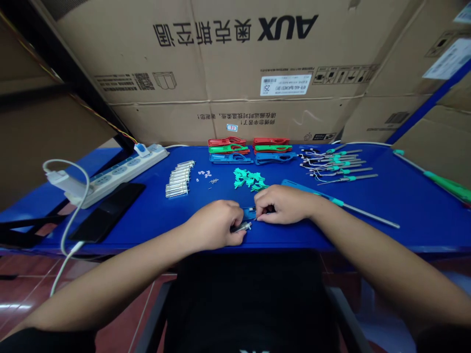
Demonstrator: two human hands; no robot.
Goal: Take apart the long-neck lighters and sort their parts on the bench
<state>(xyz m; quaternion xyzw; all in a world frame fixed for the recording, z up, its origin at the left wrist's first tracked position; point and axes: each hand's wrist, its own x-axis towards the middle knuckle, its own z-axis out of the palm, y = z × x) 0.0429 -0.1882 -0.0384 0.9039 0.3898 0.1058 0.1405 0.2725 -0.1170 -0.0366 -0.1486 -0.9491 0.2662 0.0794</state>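
Near the table's front edge my left hand [220, 224] is closed on a small metal cylinder [243, 227], whose end sticks out past the fingers. Just right of it, my right hand [278, 204] pinches by a small white-and-dark piece [252, 209]; its fingertips hide most of what they hold. Between the hands, a blue plastic part [249, 214] shows, partly covered by the fingers. Behind the right hand lies a pile of turquoise pieces [250, 179]. A blue handle with a metal rod [371, 215] lies beyond the right wrist.
Metal cylinders [178, 180], small white bits [205, 173] and pins lie at left. Red, green and blue shells [230, 158] stand stacked behind. Wired rods [346, 169] lie at right. A power strip [125, 171] and black phone [107, 212] occupy the left; cardboard [221, 73] rises behind.
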